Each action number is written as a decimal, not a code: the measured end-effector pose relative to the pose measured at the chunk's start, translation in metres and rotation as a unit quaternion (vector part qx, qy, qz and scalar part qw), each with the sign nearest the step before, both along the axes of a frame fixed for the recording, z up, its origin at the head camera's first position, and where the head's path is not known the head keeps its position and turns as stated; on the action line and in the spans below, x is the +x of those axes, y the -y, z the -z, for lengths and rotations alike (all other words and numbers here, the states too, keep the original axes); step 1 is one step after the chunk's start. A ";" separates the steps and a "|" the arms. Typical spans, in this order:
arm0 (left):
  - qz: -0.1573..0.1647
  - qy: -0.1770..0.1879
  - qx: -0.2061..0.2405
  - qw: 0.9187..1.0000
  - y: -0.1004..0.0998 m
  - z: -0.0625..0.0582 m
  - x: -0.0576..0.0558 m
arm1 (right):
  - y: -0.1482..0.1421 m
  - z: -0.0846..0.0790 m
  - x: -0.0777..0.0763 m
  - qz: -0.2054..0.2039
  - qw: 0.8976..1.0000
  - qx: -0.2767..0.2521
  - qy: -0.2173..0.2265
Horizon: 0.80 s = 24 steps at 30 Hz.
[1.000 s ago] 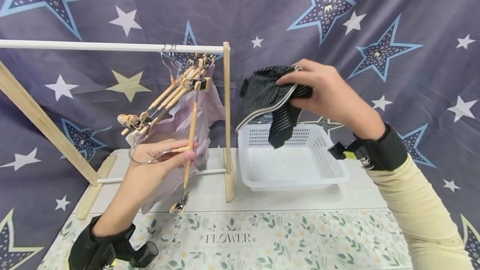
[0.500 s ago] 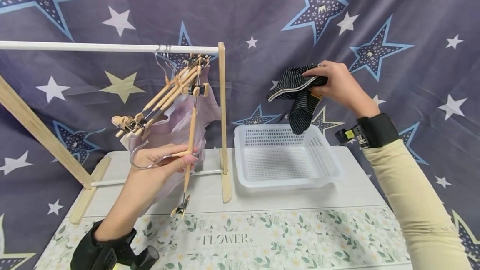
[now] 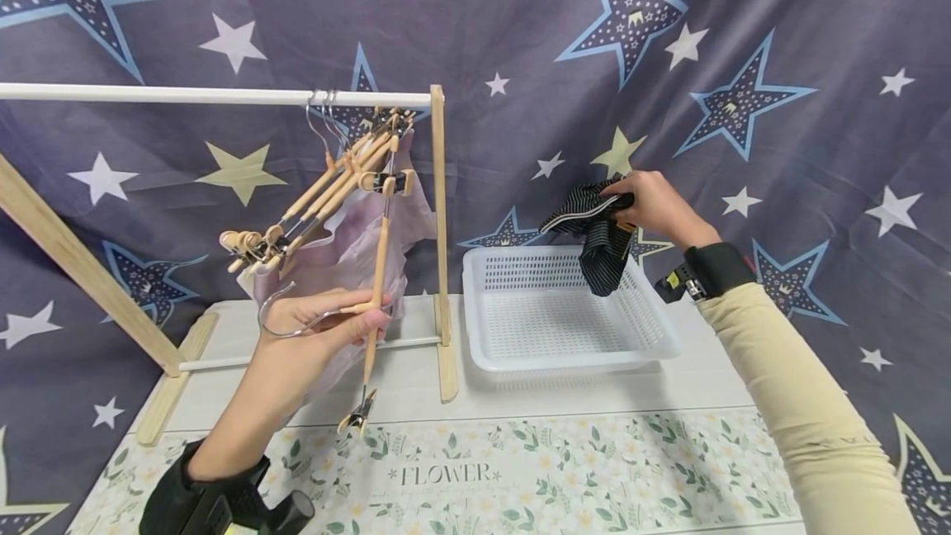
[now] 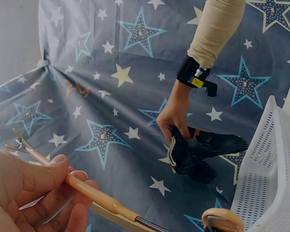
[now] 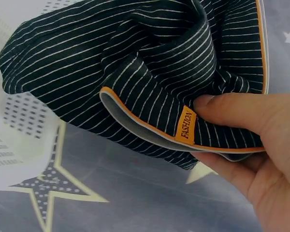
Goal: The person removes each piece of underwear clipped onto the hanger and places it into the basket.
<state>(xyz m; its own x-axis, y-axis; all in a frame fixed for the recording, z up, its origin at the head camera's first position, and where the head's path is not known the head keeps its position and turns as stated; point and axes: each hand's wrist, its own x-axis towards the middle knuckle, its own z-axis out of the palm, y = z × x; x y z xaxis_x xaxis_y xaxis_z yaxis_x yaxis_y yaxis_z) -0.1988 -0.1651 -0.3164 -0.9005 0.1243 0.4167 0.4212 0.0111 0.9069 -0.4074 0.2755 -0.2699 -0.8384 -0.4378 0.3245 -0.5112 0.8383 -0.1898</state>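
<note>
My left hand (image 3: 315, 324) pinches a wooden clip hanger (image 3: 381, 258) at its middle, between thumb and fingers. Its metal hook curves back over the wrist, and a clip sits at each end of the bar. Above the back right part of a white basket (image 3: 568, 364), my right hand (image 3: 657, 205) grips a black garment (image 3: 605, 258) by its edge. Close up in the right wrist view, the bunched cloth shows thin white stripes, orange and white edging and an orange "FASHION" label (image 5: 185, 126). Its full shape is hidden by folds.
A rack with a white rail (image 3: 223, 94) and a wooden post (image 3: 440, 271) stands at the left. Several clip hangers (image 3: 338, 188) hang there with a lilac garment (image 3: 360, 246). A flowered mat (image 3: 565, 469) covers the table front; a starry cloth (image 3: 535, 15) hangs behind.
My right hand has carried the striped garment rightward, then lowered it towards the basket. The left hand keeps its hold on the hanger, nearly still. The head view has shifted slightly.
</note>
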 end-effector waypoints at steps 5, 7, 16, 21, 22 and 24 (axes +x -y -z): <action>-0.008 0.004 -0.009 1.000 -0.001 0.000 0.000 | -0.003 0.013 -0.003 0.006 1.000 0.004 0.031; -0.008 0.006 -0.012 1.000 -0.001 0.000 -0.001 | -0.005 0.018 -0.004 0.006 0.999 0.009 0.035; 0.002 0.001 -0.003 1.000 0.000 0.003 -0.002 | -0.011 0.041 -0.011 -0.008 0.999 0.022 0.049; 0.001 0.001 -0.011 1.000 -0.001 0.003 -0.003 | -0.011 0.054 -0.014 -0.006 0.997 0.031 0.068; 0.000 0.002 -0.013 1.000 -0.001 0.003 -0.003 | -0.011 0.057 -0.015 -0.007 0.997 0.031 0.071; -0.002 0.006 -0.017 1.000 0.000 0.003 -0.003 | -0.011 0.063 -0.016 -0.006 0.996 0.032 0.081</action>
<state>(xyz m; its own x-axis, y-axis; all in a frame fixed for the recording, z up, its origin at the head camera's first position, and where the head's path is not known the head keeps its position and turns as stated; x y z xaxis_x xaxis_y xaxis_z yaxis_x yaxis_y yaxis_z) -0.2020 -0.1648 -0.3196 -0.9061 0.1340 0.4013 0.4101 0.0446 0.9110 -0.4236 0.2861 -0.3325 -0.8717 -0.4643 0.1568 -0.4890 0.8451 -0.2162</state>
